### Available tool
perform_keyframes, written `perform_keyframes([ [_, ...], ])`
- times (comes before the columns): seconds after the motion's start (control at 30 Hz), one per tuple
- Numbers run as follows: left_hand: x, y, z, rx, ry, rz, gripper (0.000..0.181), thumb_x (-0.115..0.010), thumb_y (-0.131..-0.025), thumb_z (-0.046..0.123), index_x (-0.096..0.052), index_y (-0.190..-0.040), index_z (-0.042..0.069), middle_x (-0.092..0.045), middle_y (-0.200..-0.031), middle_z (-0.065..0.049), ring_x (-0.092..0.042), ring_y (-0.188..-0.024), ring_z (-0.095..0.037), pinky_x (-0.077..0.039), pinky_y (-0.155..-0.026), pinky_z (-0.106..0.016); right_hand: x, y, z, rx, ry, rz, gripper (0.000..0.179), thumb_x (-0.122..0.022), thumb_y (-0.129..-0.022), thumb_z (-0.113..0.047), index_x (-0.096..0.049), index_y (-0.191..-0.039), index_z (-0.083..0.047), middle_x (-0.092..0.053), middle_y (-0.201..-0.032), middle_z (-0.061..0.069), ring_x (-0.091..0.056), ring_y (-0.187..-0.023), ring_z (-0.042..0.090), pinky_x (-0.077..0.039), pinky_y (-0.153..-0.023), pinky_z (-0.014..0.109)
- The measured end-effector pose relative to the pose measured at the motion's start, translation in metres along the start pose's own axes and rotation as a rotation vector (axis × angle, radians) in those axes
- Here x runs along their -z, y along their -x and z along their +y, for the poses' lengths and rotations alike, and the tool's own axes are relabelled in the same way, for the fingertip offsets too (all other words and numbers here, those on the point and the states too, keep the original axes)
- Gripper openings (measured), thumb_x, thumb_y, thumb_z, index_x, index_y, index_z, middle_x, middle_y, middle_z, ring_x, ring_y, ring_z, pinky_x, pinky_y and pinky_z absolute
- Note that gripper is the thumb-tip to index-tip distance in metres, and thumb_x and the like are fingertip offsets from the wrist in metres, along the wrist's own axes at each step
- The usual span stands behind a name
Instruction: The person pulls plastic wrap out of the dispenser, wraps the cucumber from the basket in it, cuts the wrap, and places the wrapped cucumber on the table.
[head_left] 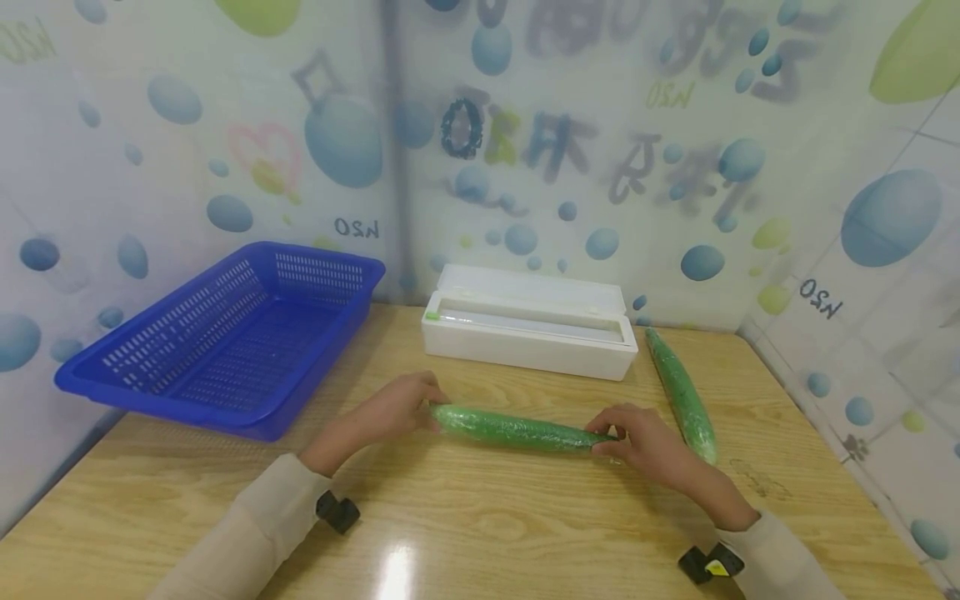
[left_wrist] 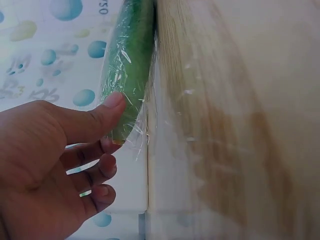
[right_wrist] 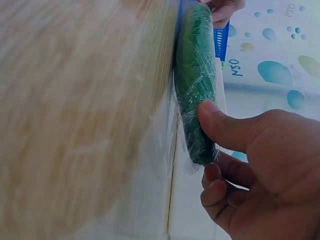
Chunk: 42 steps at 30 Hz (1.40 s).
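Note:
A cucumber point(head_left: 517, 430) wrapped in clear plastic film lies sideways low over the table in front of the white box. My left hand point(head_left: 399, 408) pinches its left end between thumb and forefinger; the left wrist view shows the thumb on the wrapped cucumber point(left_wrist: 131, 65) with loose film sticking out below. At the other end, the narrower tip, my right hand point(head_left: 647, 442) pinches with thumb and fingers. In the right wrist view the film on this cucumber point(right_wrist: 194, 75) looks wrinkled, and the right thumb presses its side.
Another film-wrapped cucumber point(head_left: 681, 392) lies on the wooden table point(head_left: 495, 533), right of my right hand. Behind the held cucumber stands a white box point(head_left: 525, 354) with its lid raised and a roll inside. A blue perforated basket point(head_left: 225, 350) sits at the left.

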<state>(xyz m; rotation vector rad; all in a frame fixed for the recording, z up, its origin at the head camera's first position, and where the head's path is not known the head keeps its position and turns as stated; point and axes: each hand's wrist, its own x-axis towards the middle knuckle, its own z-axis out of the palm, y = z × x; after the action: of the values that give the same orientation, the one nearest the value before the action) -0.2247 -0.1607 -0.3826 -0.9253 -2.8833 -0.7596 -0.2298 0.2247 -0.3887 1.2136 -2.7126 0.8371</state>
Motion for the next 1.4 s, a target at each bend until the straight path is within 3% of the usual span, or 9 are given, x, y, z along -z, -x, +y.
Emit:
perform_keyframes([
  [0.13, 0.0002, 0.0010, -0.0001, -0.029, -0.003, -0.007, 0.037, -0.076, -0.076, 0.005, -0.069, -0.112, -0.001, -0.056, -0.085, 0.001, -0.051, -0.075, -0.014, -0.046, -0.068, -0.026, 0.0004, 0.0000, -0.0004, -0.010, 0.017, -0.021, 0.020, -0.070, -0.086, -0.018, -0.069, -0.105, -0.010, -0.064, -0.092, -0.007, -0.046, -0.071, 0.004, -0.044, -0.060, 0.024],
  [0.37, 0.0004, 0.0035, -0.0003, -0.113, -0.004, 0.025, 0.041, -0.073, -0.080, 0.002, -0.065, -0.120, 0.006, -0.058, -0.092, 0.000, -0.052, -0.084, -0.016, -0.046, -0.076, -0.032, 0.0019, -0.0007, -0.0008, -0.033, 0.018, -0.050, 0.020, -0.068, -0.088, -0.015, -0.069, -0.107, -0.009, -0.064, -0.091, -0.008, -0.047, -0.069, 0.003, -0.044, -0.059, 0.024],
  [0.7, -0.0013, 0.0022, 0.0004, -0.035, 0.004, -0.015, 0.043, -0.080, -0.074, 0.012, -0.069, -0.115, 0.007, -0.056, -0.084, 0.006, -0.048, -0.079, -0.011, -0.043, -0.072, -0.028, 0.0033, -0.0010, 0.0007, -0.035, -0.045, -0.069, 0.020, -0.062, -0.093, -0.016, -0.067, -0.112, -0.010, -0.066, -0.091, -0.006, -0.049, -0.065, 0.004, -0.044, -0.056, 0.024],
  [1.0, -0.0031, 0.0041, 0.0000, -0.089, 0.015, -0.066, 0.036, -0.075, -0.079, 0.003, -0.067, -0.114, -0.004, -0.055, -0.090, -0.003, -0.053, -0.080, -0.013, -0.049, -0.072, -0.026, 0.0012, -0.0013, -0.0013, -0.013, -0.032, -0.023, 0.029, -0.073, -0.084, -0.023, -0.070, -0.110, -0.010, -0.062, -0.094, -0.006, -0.052, -0.073, 0.004, -0.047, -0.060, 0.024],
  [1.17, -0.0043, 0.0039, -0.0006, -0.088, 0.008, -0.057, 0.036, -0.074, -0.080, 0.003, -0.066, -0.115, -0.003, -0.058, -0.090, -0.003, -0.054, -0.081, -0.014, -0.049, -0.075, -0.029, 0.0020, -0.0017, -0.0015, -0.045, -0.040, -0.048, 0.029, -0.070, -0.086, -0.024, -0.072, -0.110, -0.009, -0.059, -0.084, -0.011, -0.049, -0.069, 0.004, -0.044, -0.056, 0.023],
  [1.4, -0.0062, 0.0033, -0.0023, -0.072, 0.020, -0.046, 0.039, -0.075, -0.077, 0.001, -0.067, -0.115, -0.001, -0.063, -0.090, -0.003, -0.057, -0.081, -0.015, -0.049, -0.076, -0.031, -0.0004, -0.0023, 0.0020, -0.054, -0.055, -0.071, 0.029, -0.069, -0.088, -0.018, -0.068, -0.115, -0.008, -0.065, -0.085, -0.010, -0.053, -0.067, 0.004, -0.046, -0.055, 0.024],
])
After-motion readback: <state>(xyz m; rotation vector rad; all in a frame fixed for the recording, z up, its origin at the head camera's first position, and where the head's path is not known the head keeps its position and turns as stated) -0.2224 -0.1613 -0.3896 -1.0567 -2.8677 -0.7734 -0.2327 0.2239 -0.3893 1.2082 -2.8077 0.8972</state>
